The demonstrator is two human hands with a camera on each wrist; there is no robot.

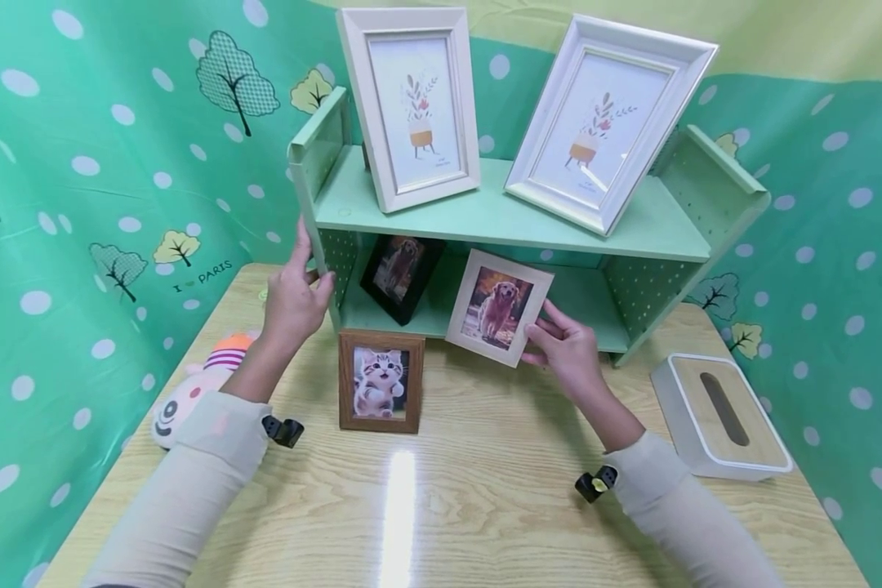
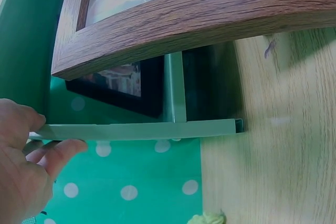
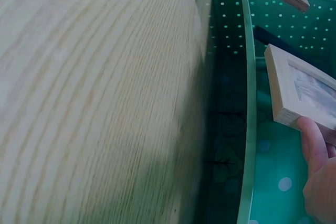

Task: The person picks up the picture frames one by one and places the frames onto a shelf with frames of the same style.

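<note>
A light wood photo frame (image 1: 498, 308) with a dog picture is pinched at its lower right side by my right hand (image 1: 564, 347). It tilts at the front of the green shelf unit's (image 1: 595, 214) lower level. My left hand (image 1: 294, 296) grips the unit's left side panel (image 2: 142, 130), thumb and fingers on either side of its edge. Behind, on the lower level, a black photo frame (image 1: 403, 278) leans at an angle. A brown wood photo frame (image 1: 380, 381) with a kitten picture stands on the table before the unit, close to the left hand.
Two large white picture frames (image 1: 420, 110) with potted-plant prints lean on the top shelf. At the right stands a white tissue box (image 1: 720, 415) with a wooden lid. A plush toy (image 1: 198, 392) sits under my left forearm. Green dotted cloth (image 1: 118, 343) surrounds the wooden table (image 1: 485, 490).
</note>
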